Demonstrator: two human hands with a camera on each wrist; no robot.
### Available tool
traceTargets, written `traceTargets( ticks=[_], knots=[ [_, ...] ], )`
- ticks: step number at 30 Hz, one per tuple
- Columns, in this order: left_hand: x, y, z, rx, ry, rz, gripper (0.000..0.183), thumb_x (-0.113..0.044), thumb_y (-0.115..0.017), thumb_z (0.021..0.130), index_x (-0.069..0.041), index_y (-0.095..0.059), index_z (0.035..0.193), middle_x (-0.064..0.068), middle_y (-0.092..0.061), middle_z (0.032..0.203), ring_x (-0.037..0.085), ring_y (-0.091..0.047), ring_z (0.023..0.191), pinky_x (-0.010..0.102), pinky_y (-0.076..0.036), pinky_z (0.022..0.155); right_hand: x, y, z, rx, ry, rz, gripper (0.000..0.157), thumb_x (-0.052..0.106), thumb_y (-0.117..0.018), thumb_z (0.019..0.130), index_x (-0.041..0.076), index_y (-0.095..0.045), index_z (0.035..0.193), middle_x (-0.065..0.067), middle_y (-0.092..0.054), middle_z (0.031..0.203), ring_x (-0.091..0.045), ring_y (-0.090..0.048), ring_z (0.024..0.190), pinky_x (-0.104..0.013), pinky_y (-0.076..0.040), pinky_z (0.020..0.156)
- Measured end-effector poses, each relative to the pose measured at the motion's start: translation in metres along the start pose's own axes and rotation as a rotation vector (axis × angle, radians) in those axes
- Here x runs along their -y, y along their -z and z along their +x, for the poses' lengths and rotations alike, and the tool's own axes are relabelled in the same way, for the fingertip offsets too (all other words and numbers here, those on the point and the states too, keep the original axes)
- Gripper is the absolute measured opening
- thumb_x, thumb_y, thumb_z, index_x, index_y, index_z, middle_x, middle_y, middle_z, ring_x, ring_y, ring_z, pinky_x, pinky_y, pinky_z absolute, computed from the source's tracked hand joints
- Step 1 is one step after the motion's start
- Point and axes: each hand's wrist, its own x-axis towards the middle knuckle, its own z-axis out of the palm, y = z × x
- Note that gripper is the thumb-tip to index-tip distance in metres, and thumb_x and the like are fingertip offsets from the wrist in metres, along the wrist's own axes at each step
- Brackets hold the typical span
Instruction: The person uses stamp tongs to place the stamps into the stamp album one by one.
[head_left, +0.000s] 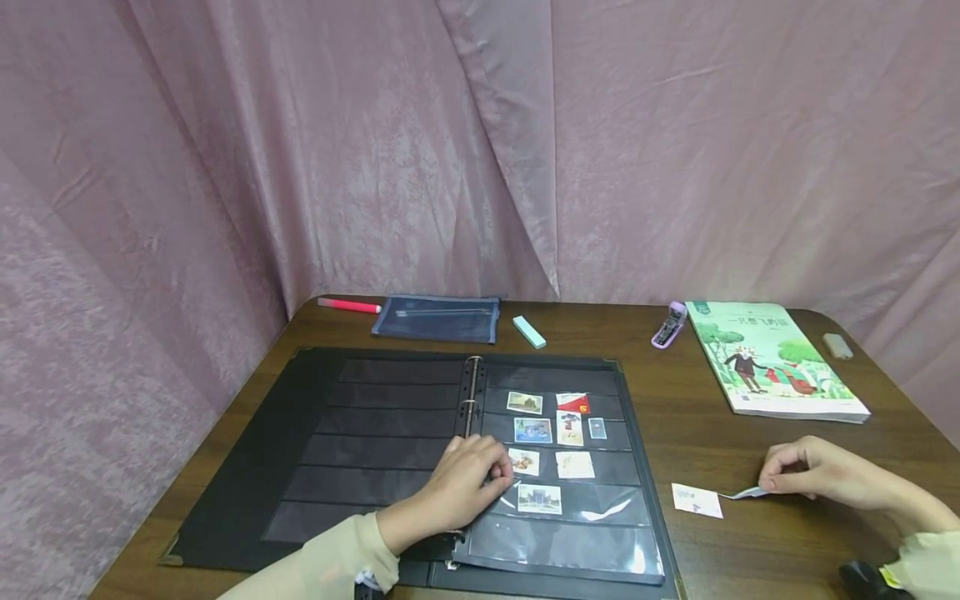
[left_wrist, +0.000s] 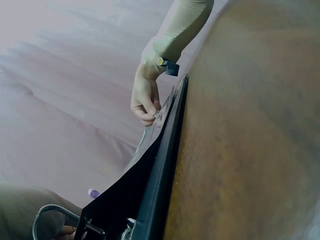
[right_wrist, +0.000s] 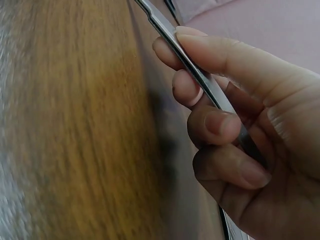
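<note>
Tweezers [right_wrist: 216,94] lie between the thumb and curled fingers of my right hand [head_left: 821,473], right of the album. Their tips meet the right edge of a pale stamp [head_left: 697,500]; whether it is lifted off the wood cannot be told. A black stamp album [head_left: 247,475] lies spread on the table. Its right page [head_left: 555,542] has clear pockets with several stamps, among them a grey building stamp [head_left: 539,499]. My left hand [head_left: 468,483] rests by the rings at this page's inner edge, fingers loosely bent. Its fingertips are partly hidden.
Behind the album lie a red marker [head_left: 349,306], a blue mesh pouch [head_left: 437,319] and a light-blue bar [head_left: 529,332]. Farther right are a purple nail clipper or similar tool [head_left: 669,325], a picture book [head_left: 776,362] and a whitish eraser [head_left: 837,346]. A pink curtain [head_left: 412,150] hangs behind.
</note>
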Motion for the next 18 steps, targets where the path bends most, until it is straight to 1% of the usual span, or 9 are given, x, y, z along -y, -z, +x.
traceTargets(
  ticks=[8, 15, 18],
  knots=[
    [0.000, 0.000, 0.000, -0.003, 0.000, -0.004, 0.011, -0.027, -0.063, 0.081, -0.027, -0.054, 0.076, -0.015, -0.045, 0.072, 0.000, -0.038, 0.072, 0.021, -0.028, 0.074, 0.003, 0.003, 0.002, -0.036, 0.004, -0.044, 0.027, -0.011, -0.048, 0.083, 0.010, -0.064, 0.088, 0.000, -0.059, 0.079, -0.006, -0.047, 0.061, -0.020, -0.034, 0.042],
    [0.002, -0.002, 0.000, -0.002, 0.002, -0.006, 0.011, -0.027, -0.063, 0.081, -0.028, -0.053, 0.075, -0.016, -0.045, 0.072, 0.000, -0.038, 0.071, 0.020, -0.028, 0.073, 0.017, 0.010, 0.004, -0.063, -0.041, -0.062, 0.024, -0.009, -0.047, 0.085, 0.008, -0.064, 0.087, 0.004, -0.057, 0.079, -0.011, -0.043, 0.058, -0.020, -0.033, 0.042],
    [0.001, -0.002, 0.000, -0.002, 0.002, -0.004, 0.011, -0.027, -0.063, 0.081, -0.027, -0.053, 0.076, -0.016, -0.045, 0.072, 0.000, -0.039, 0.072, 0.021, -0.028, 0.073, 0.022, 0.013, 0.007, -0.075, -0.064, -0.084, 0.021, -0.007, -0.049, 0.085, 0.008, -0.064, 0.086, 0.004, -0.057, 0.078, -0.009, -0.043, 0.057, -0.021, -0.034, 0.042]
  ],
)
